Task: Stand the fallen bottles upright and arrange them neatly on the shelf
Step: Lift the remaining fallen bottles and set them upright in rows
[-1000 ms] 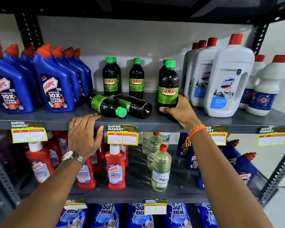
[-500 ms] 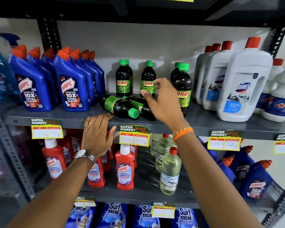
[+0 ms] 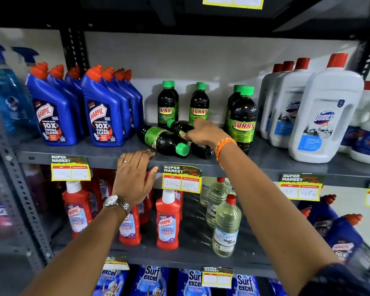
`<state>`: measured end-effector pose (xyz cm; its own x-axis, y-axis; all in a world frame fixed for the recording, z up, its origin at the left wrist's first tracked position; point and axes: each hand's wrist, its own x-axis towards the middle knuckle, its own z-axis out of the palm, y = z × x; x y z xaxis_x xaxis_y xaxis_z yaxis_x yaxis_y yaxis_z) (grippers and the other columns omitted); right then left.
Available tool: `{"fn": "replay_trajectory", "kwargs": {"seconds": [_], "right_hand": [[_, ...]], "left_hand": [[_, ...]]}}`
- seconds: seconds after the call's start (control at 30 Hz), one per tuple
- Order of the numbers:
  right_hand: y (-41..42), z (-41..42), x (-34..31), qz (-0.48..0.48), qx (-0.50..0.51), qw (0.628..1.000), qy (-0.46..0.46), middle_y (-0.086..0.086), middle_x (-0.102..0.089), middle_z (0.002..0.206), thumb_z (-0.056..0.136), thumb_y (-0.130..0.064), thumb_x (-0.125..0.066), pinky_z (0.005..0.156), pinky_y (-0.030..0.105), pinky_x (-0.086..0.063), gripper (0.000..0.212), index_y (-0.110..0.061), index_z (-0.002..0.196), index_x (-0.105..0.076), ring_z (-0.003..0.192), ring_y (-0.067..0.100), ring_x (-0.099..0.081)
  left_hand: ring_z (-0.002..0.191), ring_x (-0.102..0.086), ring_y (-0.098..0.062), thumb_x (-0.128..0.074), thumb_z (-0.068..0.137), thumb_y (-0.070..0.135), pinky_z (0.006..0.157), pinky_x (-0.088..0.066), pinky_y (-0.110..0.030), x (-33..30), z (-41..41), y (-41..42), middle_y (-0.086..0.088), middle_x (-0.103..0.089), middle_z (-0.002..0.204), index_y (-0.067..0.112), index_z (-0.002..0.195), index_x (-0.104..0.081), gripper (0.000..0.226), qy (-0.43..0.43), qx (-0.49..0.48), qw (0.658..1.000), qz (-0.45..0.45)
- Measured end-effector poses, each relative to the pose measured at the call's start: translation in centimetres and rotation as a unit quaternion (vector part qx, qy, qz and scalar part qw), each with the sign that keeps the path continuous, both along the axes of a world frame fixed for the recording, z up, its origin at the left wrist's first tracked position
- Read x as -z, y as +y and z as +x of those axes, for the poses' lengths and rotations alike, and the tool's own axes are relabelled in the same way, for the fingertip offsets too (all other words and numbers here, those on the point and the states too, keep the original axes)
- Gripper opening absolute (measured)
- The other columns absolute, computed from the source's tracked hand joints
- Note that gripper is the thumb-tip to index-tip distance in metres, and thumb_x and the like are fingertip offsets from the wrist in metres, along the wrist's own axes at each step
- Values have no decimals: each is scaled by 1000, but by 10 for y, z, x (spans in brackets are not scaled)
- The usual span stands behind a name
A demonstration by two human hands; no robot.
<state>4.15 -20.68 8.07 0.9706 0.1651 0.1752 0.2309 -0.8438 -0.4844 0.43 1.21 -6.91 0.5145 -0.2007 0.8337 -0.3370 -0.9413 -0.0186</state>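
Grey metal shelving fills the view, and we start nearest, at the front edge of the shelf [image 3: 98, 153], where the left hand [image 3: 132, 178] lies flat, fingers together over the lip, thumb spread below beside a price tag [image 3: 182, 181], holding nothing. Just past that edge, the front fallen bottle [image 3: 162, 139] lies on its side, green cap pointing toward the front edge. Right behind it and touching it, the second fallen bottle [image 3: 199, 147] lies the opposite way, cap toward the back, and the right hand [image 3: 203, 134] is down on top of it, palm on its body, fingers curved loosely across; whether they have closed round it I cannot tell. An orange wristband [image 3: 224, 147] sits on that wrist. Just beside the hand toward the right, an upright Sunny bottle [image 3: 242, 122] stands near the front, another close behind it. Further back, more upright Sunny bottles [image 3: 167, 105] stand in short rows. Blue Harpic bottles [image 3: 100, 116] crowd the left end, white Domex bottles [image 3: 325, 116] the right end.
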Motion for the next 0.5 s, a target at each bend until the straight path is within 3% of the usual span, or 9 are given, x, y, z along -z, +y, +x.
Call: {"fn": "replay_trajectory", "kwargs": {"seconds": [0.1, 0.17, 0.2, 0.27, 0.4, 0.5], "right_hand": [[-5, 2, 10, 112, 7, 991, -79, 6, -66, 82, 93, -40, -64, 63, 31, -47, 31, -11, 95, -55, 80, 26, -65], [-8, 5, 19, 205, 4, 972, -116, 13, -69, 112, 93, -34, -66, 88, 37, -54, 45, -6, 124, -51, 106, 29, -65], [-10, 5, 24, 250, -1, 961, -120, 17, -63, 129, 93, -31, -67, 102, 41, -49, 59, -3, 138, -42, 122, 30, -59], [-11, 5, 35, 311, -16, 942, -129, 18, -51, 146, 94, -26, -67, 116, 41, -39, 73, -1, 149, -26, 137, 28, -47], [-16, 6, 51, 381, -63, 913, -128, 14, -54, 140, 96, -11, -63, 115, 44, -41, 65, -2, 144, -20, 135, 24, -50], [-20, 8, 51, 392, -52, 912, -104, 5, -60, 130, 90, -14, -71, 108, 38, -47, 71, -8, 141, -22, 128, 21, -55]], "left_hand": [[100, -59, -32, -41, 98, 40, 94, -37, -46, 0, 1, 2, -10, -66, 115, 8, 119, -62, 44, 21, 2, 1000, 8], [103, -60, -32, -40, 99, 40, 95, -38, -46, 1, 2, 3, -10, -66, 116, 8, 119, -63, 45, 21, 2, 1000, 9], [105, -61, -31, -40, 99, 40, 96, -38, -47, 1, 2, 2, -10, -67, 117, 8, 120, -63, 45, 23, 1, 1000, 6], [107, -62, -31, -39, 99, 40, 97, -38, -47, 2, 3, 2, -10, -68, 119, 7, 120, -64, 47, 27, -2, 1000, 1], [107, -62, -31, -41, 97, 40, 100, -37, -47, 3, 3, 1, -10, -68, 119, 8, 120, -63, 45, 21, -3, 1000, -6], [107, -62, -31, -41, 97, 39, 100, -37, -47, 3, 4, 1, -10, -68, 119, 8, 120, -63, 44, 16, -2, 1000, -7]]}}
